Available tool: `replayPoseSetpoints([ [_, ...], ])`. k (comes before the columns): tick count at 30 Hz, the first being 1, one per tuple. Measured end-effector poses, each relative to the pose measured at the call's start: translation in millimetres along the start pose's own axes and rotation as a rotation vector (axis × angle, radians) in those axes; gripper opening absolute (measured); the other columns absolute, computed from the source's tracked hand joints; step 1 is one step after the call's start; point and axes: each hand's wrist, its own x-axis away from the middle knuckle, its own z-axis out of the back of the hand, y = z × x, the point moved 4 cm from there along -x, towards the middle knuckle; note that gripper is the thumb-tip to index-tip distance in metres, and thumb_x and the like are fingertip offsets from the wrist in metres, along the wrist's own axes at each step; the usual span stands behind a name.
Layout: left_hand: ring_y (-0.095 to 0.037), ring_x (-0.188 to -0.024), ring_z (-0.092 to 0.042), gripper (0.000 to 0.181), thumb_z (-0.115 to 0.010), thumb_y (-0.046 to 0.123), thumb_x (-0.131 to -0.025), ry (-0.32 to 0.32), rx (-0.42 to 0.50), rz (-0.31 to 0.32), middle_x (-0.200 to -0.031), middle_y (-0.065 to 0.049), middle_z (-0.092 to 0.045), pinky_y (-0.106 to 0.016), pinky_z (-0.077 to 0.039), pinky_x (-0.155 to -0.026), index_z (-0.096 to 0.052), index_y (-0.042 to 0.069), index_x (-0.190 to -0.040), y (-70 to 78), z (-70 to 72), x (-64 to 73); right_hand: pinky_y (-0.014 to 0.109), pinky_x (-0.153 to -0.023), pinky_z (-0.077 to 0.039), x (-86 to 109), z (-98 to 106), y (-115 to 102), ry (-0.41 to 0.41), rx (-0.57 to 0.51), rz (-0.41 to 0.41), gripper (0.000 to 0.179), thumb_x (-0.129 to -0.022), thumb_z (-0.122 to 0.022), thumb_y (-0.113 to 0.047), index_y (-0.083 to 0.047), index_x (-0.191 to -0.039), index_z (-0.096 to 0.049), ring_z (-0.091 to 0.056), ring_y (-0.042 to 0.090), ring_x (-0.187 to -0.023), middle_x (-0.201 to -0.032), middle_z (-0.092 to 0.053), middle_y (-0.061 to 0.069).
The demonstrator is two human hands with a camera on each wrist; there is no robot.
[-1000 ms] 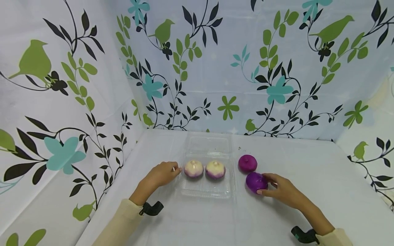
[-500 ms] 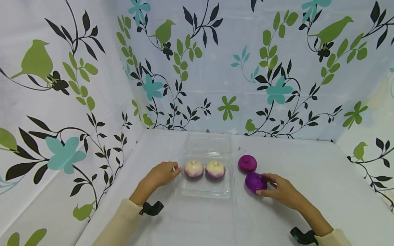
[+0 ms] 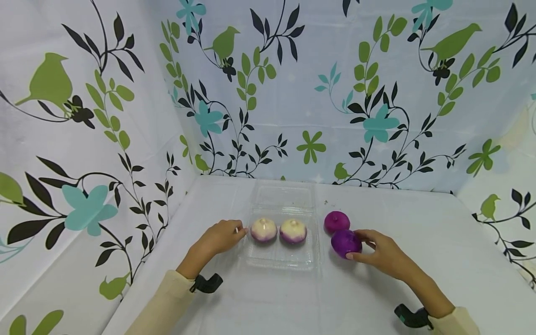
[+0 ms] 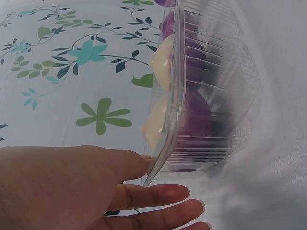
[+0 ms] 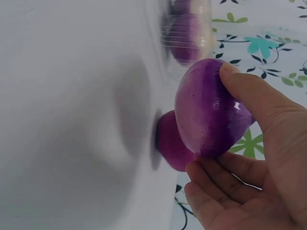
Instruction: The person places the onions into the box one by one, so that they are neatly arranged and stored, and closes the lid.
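In the head view my left hand (image 3: 220, 236) is at the left edge of an open clear plastic clamshell container (image 3: 278, 262). Up close in the left wrist view, the thumb (image 4: 132, 165) and forefinger pinch the container's rim corner. Two cream-topped, purple-bottomed onions (image 3: 264, 230) (image 3: 293, 231) sit side by side in the container. To the right, my right hand (image 3: 385, 256) grips a purple onion (image 3: 345, 244) between thumb and fingers. It hangs above the table in the right wrist view, casting a shadow. A magenta onion (image 3: 337, 221) lies on the table just behind it.
The container's lid (image 3: 284, 195) lies back, away from me. A white cloth covers the table (image 3: 418, 218). Small crumbs (image 3: 326, 203) lie beyond the magenta onion. Patterned fabric walls (image 3: 310, 93) rise at the back and both sides.
My right hand has raised the purple onion slightly and moved it a little to the left, so it now overlaps the magenta onion in view. The left hand has stayed put.
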Motion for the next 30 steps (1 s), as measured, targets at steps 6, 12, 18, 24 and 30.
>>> replayPoseSetpoints([
  [6, -0.017, -0.068, -0.054, 0.023, -0.061, 0.030, -0.107, 0.004, 0.005, -0.006, -0.078, 0.000, -0.063, -0.036, -0.045, -0.064, -0.071, 0.011, -0.099, 0.3, 1.3, 0.0, 0.056, -0.102, -0.053, -8.8, 8, -15, 0.027, 0.025, 0.050, 0.076, -0.086, -0.088, -0.043, 0.006, -0.138, -0.060, -0.064, 0.042, -0.124, -0.135, -0.067, 0.022],
  [12, -0.017, -0.068, -0.053, 0.023, -0.061, 0.030, -0.108, 0.001, 0.013, -0.005, -0.077, 0.001, -0.062, -0.035, -0.044, -0.063, -0.071, 0.011, -0.099, -0.2, 1.3, 0.4, 0.058, -0.103, -0.052, -17.7, 12, -29, 0.011, 0.039, 0.052, 0.079, -0.086, -0.088, -0.044, 0.006, -0.140, -0.059, -0.063, 0.042, -0.126, -0.135, -0.066, 0.022],
  [18, -0.017, -0.068, -0.054, 0.023, -0.060, 0.030, -0.108, -0.003, 0.015, 0.001, -0.077, 0.000, -0.062, -0.035, -0.044, -0.064, -0.070, 0.011, -0.099, 0.5, 2.4, 2.2, 0.057, -0.101, -0.054, -29.0, 7, -44, -0.041, 0.033, 0.048, 0.078, -0.085, -0.088, -0.047, 0.003, -0.140, -0.061, -0.062, 0.043, -0.127, -0.133, -0.067, 0.019],
  [24, -0.017, -0.068, -0.054, 0.023, -0.060, 0.031, -0.108, -0.002, 0.014, 0.003, -0.078, 0.000, -0.063, -0.035, -0.045, -0.064, -0.071, 0.011, -0.101, 0.3, 1.9, 1.5, 0.050, -0.093, -0.060, -38.8, -2, -62, -0.066, 0.041, 0.098, 0.077, -0.084, -0.089, -0.048, 0.000, -0.138, -0.063, -0.065, 0.033, -0.118, -0.128, -0.069, 0.014],
  [30, -0.017, -0.069, -0.054, 0.023, -0.061, 0.030, -0.108, 0.001, 0.017, 0.006, -0.078, 0.001, -0.063, -0.035, -0.045, -0.064, -0.071, 0.011, -0.100, -2.3, -1.2, 0.2, 0.049, -0.094, -0.060, -46.3, -12, -79, -0.101, 0.065, 0.135, 0.078, -0.084, -0.089, -0.048, 0.002, -0.138, -0.063, -0.066, 0.034, -0.119, -0.129, -0.069, 0.014],
])
